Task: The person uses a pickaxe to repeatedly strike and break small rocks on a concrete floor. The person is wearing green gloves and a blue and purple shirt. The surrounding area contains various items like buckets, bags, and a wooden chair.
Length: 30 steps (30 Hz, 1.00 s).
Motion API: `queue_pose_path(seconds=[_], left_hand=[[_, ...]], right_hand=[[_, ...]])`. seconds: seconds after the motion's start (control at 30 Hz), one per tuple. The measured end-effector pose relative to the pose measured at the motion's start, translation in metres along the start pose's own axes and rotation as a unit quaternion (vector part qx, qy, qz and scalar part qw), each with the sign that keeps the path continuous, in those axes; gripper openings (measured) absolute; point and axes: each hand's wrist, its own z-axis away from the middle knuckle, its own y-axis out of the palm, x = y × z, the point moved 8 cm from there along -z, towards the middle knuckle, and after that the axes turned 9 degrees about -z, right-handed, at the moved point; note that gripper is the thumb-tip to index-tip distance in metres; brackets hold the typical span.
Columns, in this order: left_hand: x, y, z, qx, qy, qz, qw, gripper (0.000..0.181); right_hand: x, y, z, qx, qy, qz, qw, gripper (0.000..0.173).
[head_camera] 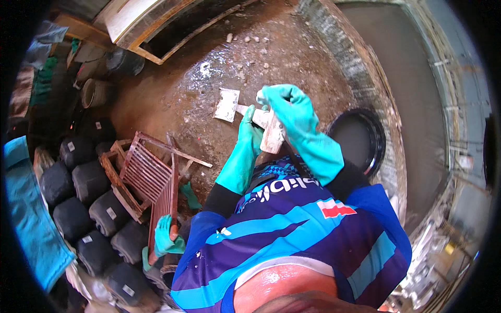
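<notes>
My left hand [251,137], in a green rubber glove, is closed around the pale shaft of a hand tool [255,115]. A flat, white-smeared square blade [227,105] sits at the far end of this shaft. At the near end, a worn wooden piece [273,137] juts towards me, coated with whitish residue. My right hand [291,105], gloved likewise, is curled just above and to the right of the wood. A whitish bit shows at its fingertips, and whether it grips something is hidden by the glove.
A black round tub [358,139] of grey liquid stands at right, beside the wall of a grey-filled basin [399,78]. Left are a slatted wooden chair [150,176] with gloves on it and several dark containers [92,182]. Wet ground [195,101] carries loose lumps.
</notes>
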Motion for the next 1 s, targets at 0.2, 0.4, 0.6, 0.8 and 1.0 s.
queue_pose_path(seconds=[0.2,0.4,0.6,0.8,1.0], left_hand=[[0.043,-0.071,0.05,-0.05,-0.061,-0.007,0.997,0.041],[0.082,-0.149,0.063,-0.14,-0.056,0.019,0.988,0.02],[0.142,-0.17,0.105,-0.188,-0.125,-0.039,0.973,0.011],[0.254,-0.199,0.163,-0.138,-0.176,-0.207,0.952,0.009],[0.324,-0.244,0.19,-0.142,-0.267,-0.294,0.907,0.011]], right_hand=[[-0.026,-0.01,0.123,-0.055,0.009,0.035,0.998,0.031],[-0.081,-0.054,0.214,-0.17,0.09,0.017,0.981,0.018],[-0.088,-0.087,0.305,-0.222,0.007,-0.067,0.973,0.008],[-0.104,-0.154,0.446,-0.318,-0.02,-0.064,0.946,0.007],[-0.152,-0.188,0.532,-0.359,-0.029,-0.086,0.929,0.009]])
